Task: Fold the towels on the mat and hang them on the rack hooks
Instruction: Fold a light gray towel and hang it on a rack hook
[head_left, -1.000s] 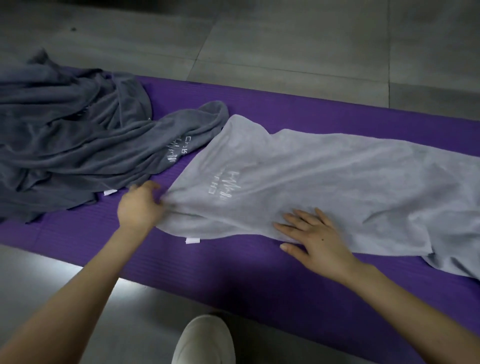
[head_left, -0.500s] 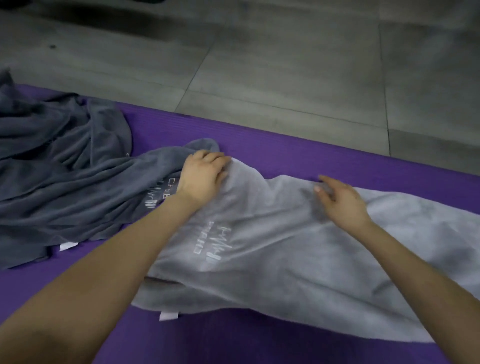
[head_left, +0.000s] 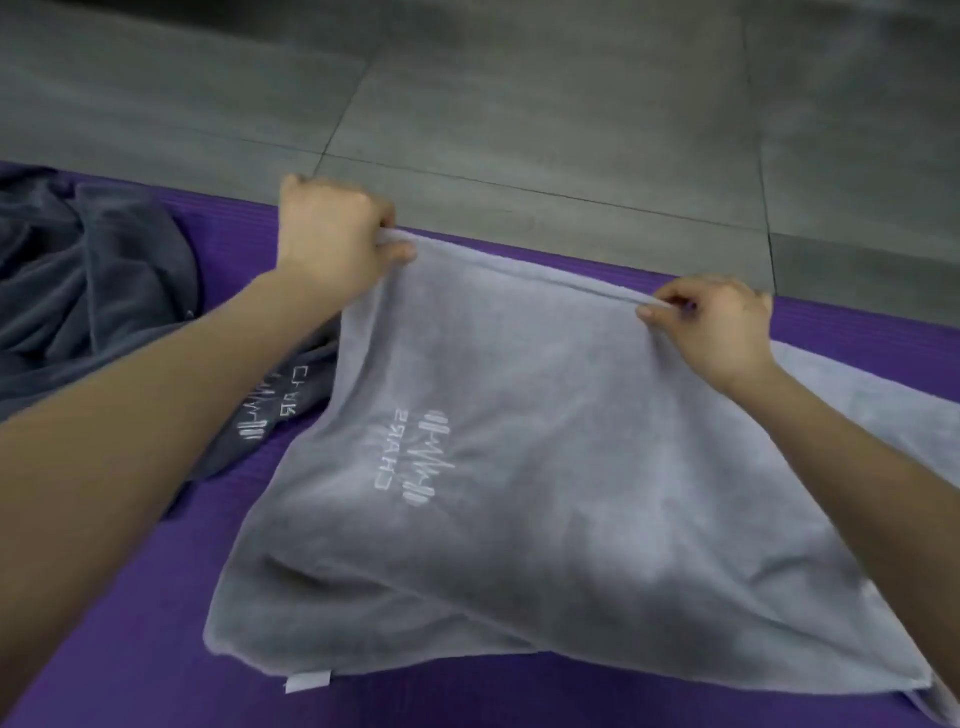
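Note:
A light grey towel (head_left: 571, 467) with a white printed logo lies across the purple mat (head_left: 156, 649). Its far edge is lifted off the mat. My left hand (head_left: 332, 234) pinches the far left corner of that edge. My right hand (head_left: 717, 322) pinches the same edge further right, so the edge is stretched taut between them. The towel's near edge, with a small white tag, rests on the mat. A dark grey towel (head_left: 93, 291) lies crumpled at the left, partly under my left forearm. No rack is in view.
Grey floor tiles (head_left: 519, 104) run beyond the mat's far edge. The light towel's right part trails off the frame at the right. Bare purple mat shows in the near left corner.
Both hands went from resting flat on the light towel to gripping its far edge and lifting it. The view has moved closer and tilted over the towel.

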